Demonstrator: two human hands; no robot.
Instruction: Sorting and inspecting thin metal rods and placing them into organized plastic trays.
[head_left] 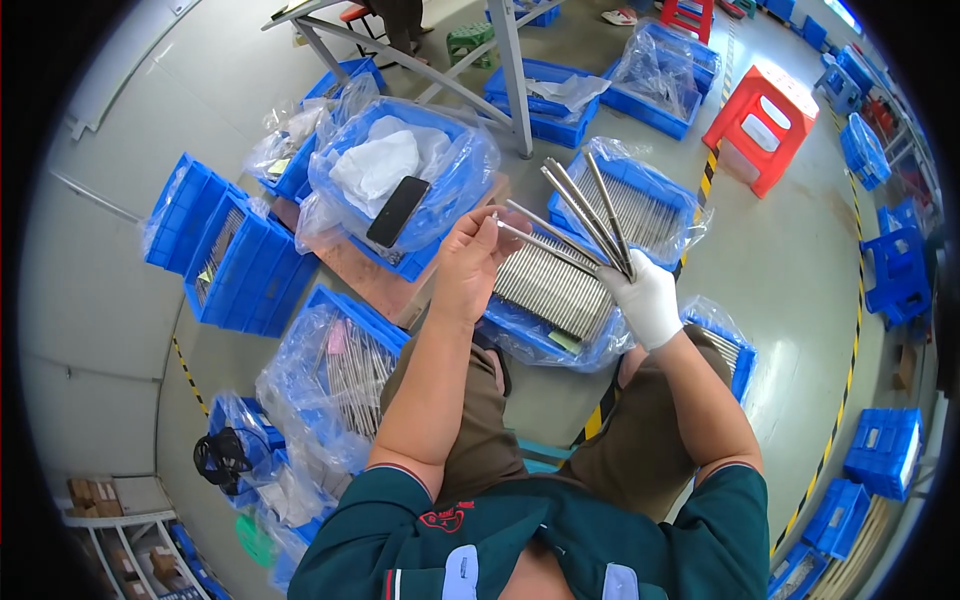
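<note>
Gloved right grip (645, 295) fans slim, seemingly steel rods (585, 212); bare left hand (470, 262) pinches one.

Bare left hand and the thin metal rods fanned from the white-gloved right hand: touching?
Touching. The head view shows the bare left hand pinching the end of one thin metal rod held by the white-gloved right hand.

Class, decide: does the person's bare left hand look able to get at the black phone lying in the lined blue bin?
Probably yes. The left hand is beside the bin, the phone lies uncovered on top, but its fingers pinch a metal rod.
</note>
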